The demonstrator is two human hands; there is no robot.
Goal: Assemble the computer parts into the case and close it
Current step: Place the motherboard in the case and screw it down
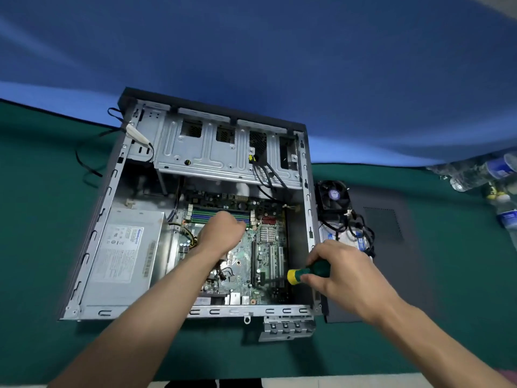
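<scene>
Green cloth (pixel 42 219) is covering the table where we are working, and the open computer case (pixel 92 228) is lying on it with its side off. Inside, the motherboard (pixel 246 256) is sitting flat on the case floor, the grey power supply (pixel 126 253) is filling the near-left corner, and the metal drive cage (pixel 212 147) is spanning the far end.

We are reaching our left hand (pixel 221 231) into the case, over the board just beside the memory slots (pixel 223 215); its fingers are curled under, and we cannot tell whether they are pinching anything. Our right hand (pixel 344 270) is gripping the green-and-yellow screwdriver (pixel 305 273) by its handle, the yellow end pointing left over the near-right part of the board, beside the expansion slots (pixel 275 261). The shaft is blurred, so we cannot tell whether its tip is touching the board.

Outside the case, to its right, the cooler fan (pixel 334 196) is lying on the dark side panel (pixel 391 247), with a tangle of black cables (pixel 361 231) just in front of it. Plastic water bottles (pixel 492 175) are lying at the far right edge. Blue fabric (pixel 279 51) is hanging behind the table.
</scene>
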